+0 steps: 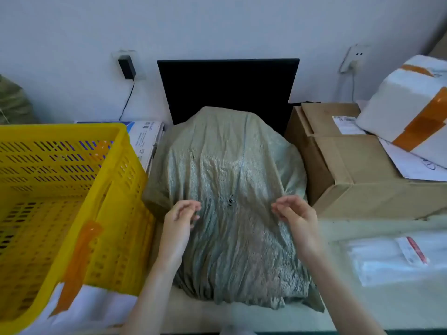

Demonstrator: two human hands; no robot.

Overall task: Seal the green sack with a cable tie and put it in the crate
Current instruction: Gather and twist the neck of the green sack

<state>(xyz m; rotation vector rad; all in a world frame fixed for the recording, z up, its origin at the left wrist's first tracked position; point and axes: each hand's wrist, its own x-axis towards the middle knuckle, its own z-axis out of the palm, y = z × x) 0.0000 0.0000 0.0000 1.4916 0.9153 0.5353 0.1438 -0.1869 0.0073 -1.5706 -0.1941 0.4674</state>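
The green woven sack (225, 180) lies full and bulky in the middle of the table, its crumpled mouth end toward me near the front edge. My left hand (179, 221) hovers over the sack's left side with fingers loosely curled and nothing in them. My right hand (295, 213) is over its right side, fingers apart, also holding nothing. The yellow slotted crate (60, 189) stands at the left, touching the sack, and looks unfilled. No cable tie is visible.
A black monitor (228, 88) stands behind the sack. A brown cardboard box (350, 170) sits to the right, with a white taped foam box (408, 102) on papers behind it. Clear plastic packets (391, 257) lie front right. Another green sack (12, 100) is far left.
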